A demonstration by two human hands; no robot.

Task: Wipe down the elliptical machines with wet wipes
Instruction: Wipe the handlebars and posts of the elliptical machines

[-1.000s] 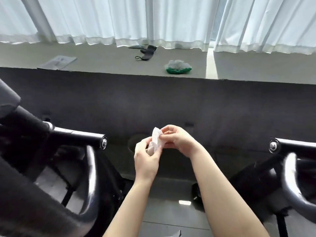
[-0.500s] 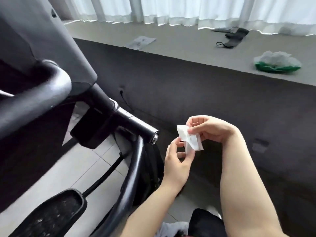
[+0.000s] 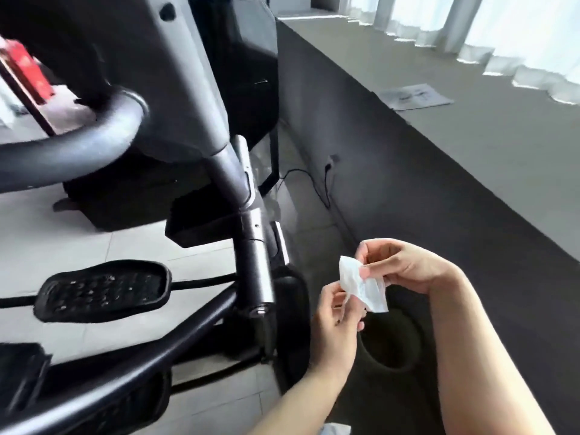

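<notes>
Head view looks down on pale floor tiles (image 3: 131, 246) and, beyond the fingers, a long dark low wall (image 3: 408, 189) topped by a grey ledge (image 3: 470, 127). White curtains (image 3: 518, 36) hang down to that ledge, and a sheet of paper (image 3: 414, 96) lies flat on it. A black cable (image 3: 317, 180) runs from a socket in the wall to the floor.

The wet wipe (image 3: 361, 284) is small, white and still partly folded, with creased, slightly crumpled edges. It sits between the two hands: the right hand (image 3: 405, 265) pinches its upper part between thumb and fingertips, and the left hand (image 3: 335, 324) pinches its lower edge from below.

Left of the fingers stands the elliptical machine (image 3: 175, 98), dark grey and black, not touched by the wipe. Its silver tube (image 3: 257, 255) ends just beside the left hand, its ridged black pedal (image 3: 103, 290) lies further left, and a curved handlebar (image 3: 78, 146) crosses above.
</notes>
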